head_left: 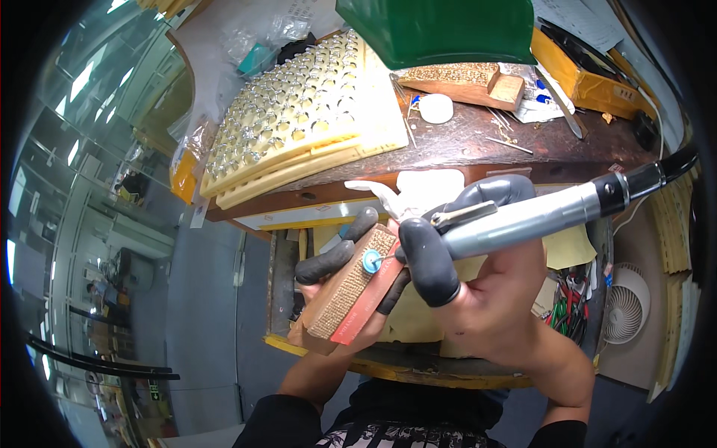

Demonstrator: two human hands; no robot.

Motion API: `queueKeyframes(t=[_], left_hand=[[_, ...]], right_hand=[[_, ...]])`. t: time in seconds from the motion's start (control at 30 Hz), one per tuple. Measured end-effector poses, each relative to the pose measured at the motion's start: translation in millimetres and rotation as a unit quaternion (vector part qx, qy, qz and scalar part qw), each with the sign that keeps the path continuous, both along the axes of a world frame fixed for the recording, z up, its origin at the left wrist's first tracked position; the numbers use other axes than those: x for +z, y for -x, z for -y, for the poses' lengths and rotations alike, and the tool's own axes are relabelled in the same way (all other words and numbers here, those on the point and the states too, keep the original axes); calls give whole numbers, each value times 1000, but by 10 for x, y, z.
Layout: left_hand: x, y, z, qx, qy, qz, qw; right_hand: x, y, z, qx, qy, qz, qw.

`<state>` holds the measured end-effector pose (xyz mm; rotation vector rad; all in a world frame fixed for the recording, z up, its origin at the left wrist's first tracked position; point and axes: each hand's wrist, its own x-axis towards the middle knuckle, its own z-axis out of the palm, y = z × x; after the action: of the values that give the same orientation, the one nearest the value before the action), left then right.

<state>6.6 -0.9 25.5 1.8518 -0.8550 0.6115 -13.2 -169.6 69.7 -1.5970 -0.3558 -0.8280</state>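
Observation:
My left hand, its fingertips in black finger cots, is wrapped round a wooden block held tilted over the open drawer. The block's face has a rough, golden-brown grid texture, and a red strip runs along one side. In my right hand, also with black cots, is a silver rotary handpiece with a black cable leading off to the right. Its thin shank ends in a small blue disc at the block's upper part; whether it touches, I cannot tell. White material shows behind my fingers.
A cream board bearing many shiny rings covers the bench's left. A green lamp shade hangs overhead. Behind lie another wooden block, a white round lump and a yellow box. Tools fill the drawer's right; a fan stands beyond.

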Motion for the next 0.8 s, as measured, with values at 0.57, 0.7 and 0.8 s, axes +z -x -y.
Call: queueKeyframes(t=[0.57, 0.7, 0.8], left_hand=[[75, 12, 0, 7, -32, 12, 999], [88, 15, -7, 3, -4, -77, 997], [-1, -17, 43, -31, 104, -86, 990]], right_hand=[[-73, -32, -48, 7, -29, 7, 1000], [-116, -105, -31, 33, -34, 65, 997], [-161, -104, -30, 40, -62, 37, 997]])
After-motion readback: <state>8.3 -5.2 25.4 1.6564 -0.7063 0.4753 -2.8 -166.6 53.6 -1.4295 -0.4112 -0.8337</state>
